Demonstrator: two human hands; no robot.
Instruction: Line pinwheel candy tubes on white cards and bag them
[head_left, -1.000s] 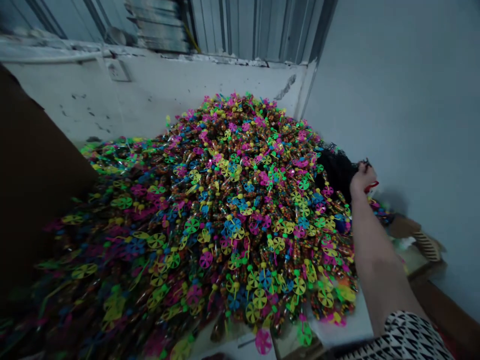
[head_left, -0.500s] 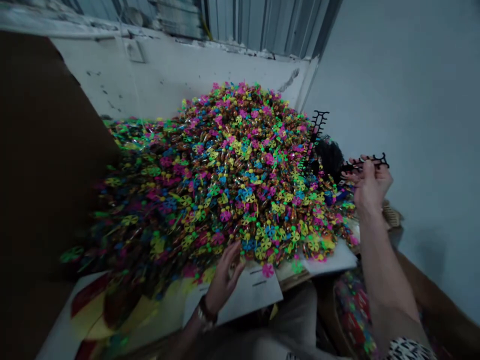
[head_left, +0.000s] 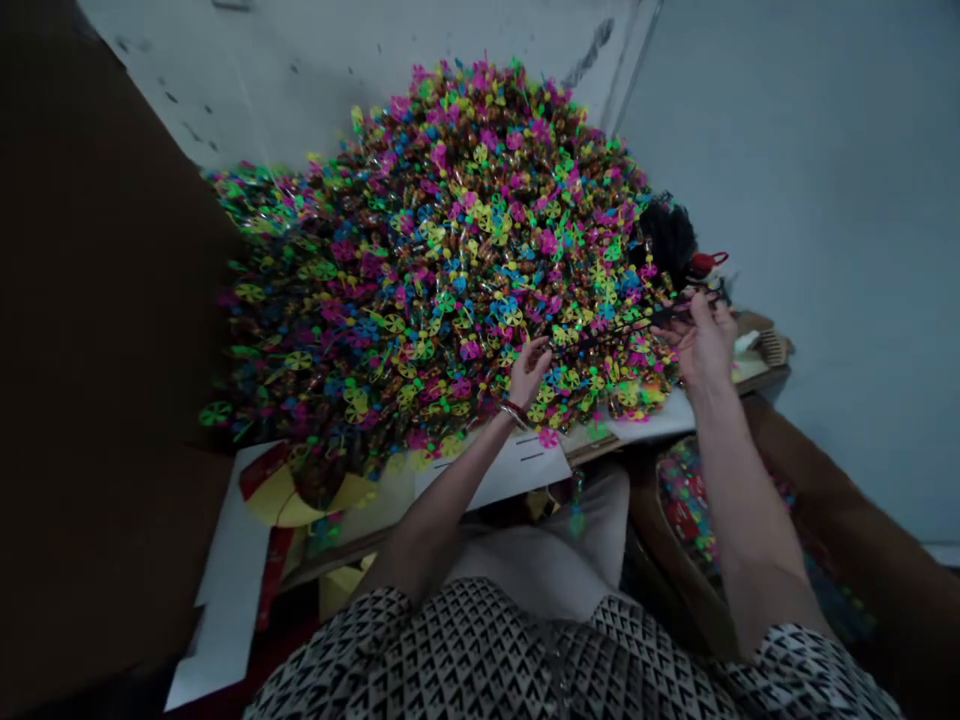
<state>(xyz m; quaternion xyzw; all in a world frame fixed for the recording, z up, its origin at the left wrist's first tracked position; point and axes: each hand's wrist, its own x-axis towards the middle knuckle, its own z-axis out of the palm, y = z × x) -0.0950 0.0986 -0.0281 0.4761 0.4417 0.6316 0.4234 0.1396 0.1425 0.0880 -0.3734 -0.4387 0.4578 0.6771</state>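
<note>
A black plastic strip with prongs along its edges (head_left: 626,327) stretches between my two hands, low over the front right of the heap. My right hand (head_left: 705,340) is closed around its right part. At the other end my left hand (head_left: 531,372) has its fingers curled together against the strip's tip; the exact grip is small and dim. Beneath both hands lies a large heap of small clear bottle-like pieces with brown contents and pink, yellow, green and blue pinwheel tops (head_left: 450,270).
Behind my right hand lie a black fluffy bundle (head_left: 667,235) and a red looped item (head_left: 706,263). A white sheet (head_left: 495,470) lies along the table's front edge. A tall brown carton (head_left: 97,300) blocks the left; a filled container (head_left: 694,500) stands below right.
My left hand has risen and moved right, closing at the strip's end. My right hand has shifted left a little. The strip, earlier bent upward, is now stretched between them. The view has tilted down.
</note>
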